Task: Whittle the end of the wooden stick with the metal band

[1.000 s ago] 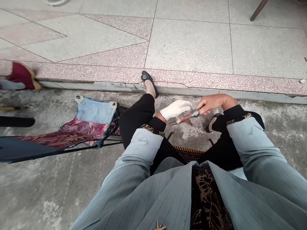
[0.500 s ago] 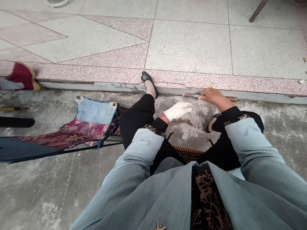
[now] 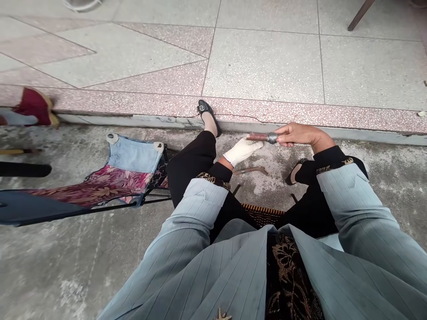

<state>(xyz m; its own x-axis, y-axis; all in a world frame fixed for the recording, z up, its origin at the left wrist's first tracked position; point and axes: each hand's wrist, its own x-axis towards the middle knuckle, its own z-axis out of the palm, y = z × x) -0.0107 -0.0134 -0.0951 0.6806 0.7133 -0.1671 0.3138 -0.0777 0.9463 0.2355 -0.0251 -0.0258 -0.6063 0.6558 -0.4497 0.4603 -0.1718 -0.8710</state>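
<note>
A short brown stick with a coil of silvery wire wound round it lies level between my hands. My right hand, bare, is closed on it just right of the coil, and the stick's right part is hidden behind that hand. My left hand, in a white knitted glove, holds the stick's left end, its thumb lying along the underside. On the concrete below the gloved hand rests a thin bent stick, partly hidden by my left cuff.
A raised tiled step runs across in front of my feet. To the left stands a low folding chair with patched cloth. Another person's red shoe is at the far left. A woven seat shows between my legs.
The wire-wound stick has moved left and is now at my left hand. My gloved hand has risen slightly and taken its left end.
</note>
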